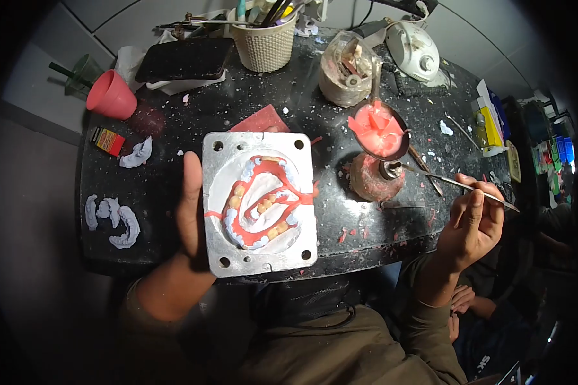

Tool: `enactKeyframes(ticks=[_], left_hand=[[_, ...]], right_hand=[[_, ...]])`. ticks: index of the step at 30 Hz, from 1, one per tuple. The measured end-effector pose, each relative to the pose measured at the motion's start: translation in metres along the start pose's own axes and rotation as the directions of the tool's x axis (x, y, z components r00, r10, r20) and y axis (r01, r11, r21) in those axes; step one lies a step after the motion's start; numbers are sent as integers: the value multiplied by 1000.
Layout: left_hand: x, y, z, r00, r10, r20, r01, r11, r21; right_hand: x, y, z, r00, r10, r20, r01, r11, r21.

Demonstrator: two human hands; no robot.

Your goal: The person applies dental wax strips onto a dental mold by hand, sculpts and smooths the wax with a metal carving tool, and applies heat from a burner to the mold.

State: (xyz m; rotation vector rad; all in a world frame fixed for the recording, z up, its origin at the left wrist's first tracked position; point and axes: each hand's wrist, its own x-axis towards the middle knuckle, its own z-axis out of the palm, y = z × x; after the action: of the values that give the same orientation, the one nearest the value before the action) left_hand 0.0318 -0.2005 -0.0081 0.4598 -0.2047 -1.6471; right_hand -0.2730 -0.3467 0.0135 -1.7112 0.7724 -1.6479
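Observation:
My left hand (191, 208) grips the left edge of a square metal dental flask (270, 264), its thumb up the side. White plaster (221, 176) fills the flask. Set in it are curved red wax (263, 168) strips, with yellowish teeth and pale blue-white pieces along them. My right hand (474, 224) pinches a thin metal wax spatula (455, 183) between thumb and fingers. The spatula's far end reaches the neck of a wax-smeared burner (371, 181); whether they touch, I cannot tell. Above the burner is a dark pan (402, 122) holding melted pink wax (377, 138) with solid pieces.
A pink wax sheet (260, 119) lies behind the flask. White plaster pieces (127, 228), a small red box (107, 141) and a pink cup (112, 95) are left. A tool basket (265, 48) and plastic tub (347, 70) stand behind. Another person's hands (461, 301) show lower right.

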Motion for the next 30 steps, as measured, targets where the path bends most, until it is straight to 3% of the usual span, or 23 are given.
enactKeyframes(ticks=[2,4,5,8,10,12,14,16,20,24,30], left_hand=[[0,-3,5,997,55,-53,-72,917,-392],[1,-2,-1,996,-16,86,36,970,-239],[3,-1,1,997,-20,78,36,978,-204],[3,-2,8,999,-23,37,31,964,-265],[3,0,16,996,-75,46,87,906,-415],[3,0,17,997,-72,33,79,926,-369],[2,0,21,986,-33,-166,-13,963,-268],[-2,-1,8,993,-11,-121,-14,979,-202],[0,-3,9,931,97,-353,-156,977,-143],[-4,-4,7,919,151,-363,-212,968,-134],[-22,-13,-38,954,288,86,-293,955,46]], right_hand=[[2,-1,0,999,-34,6,34,999,30],[7,-4,4,998,-68,10,67,996,58],[11,-7,8,996,-85,27,83,995,58],[24,-6,19,996,-57,73,53,997,53],[28,0,19,991,-36,125,28,997,66],[31,2,20,989,-20,149,10,998,66],[30,1,22,987,26,160,-36,997,61],[29,1,24,987,52,155,-60,997,53],[28,4,27,985,82,149,-93,993,70],[28,5,27,981,138,135,-155,981,120],[28,9,12,971,219,95,-237,937,256]])
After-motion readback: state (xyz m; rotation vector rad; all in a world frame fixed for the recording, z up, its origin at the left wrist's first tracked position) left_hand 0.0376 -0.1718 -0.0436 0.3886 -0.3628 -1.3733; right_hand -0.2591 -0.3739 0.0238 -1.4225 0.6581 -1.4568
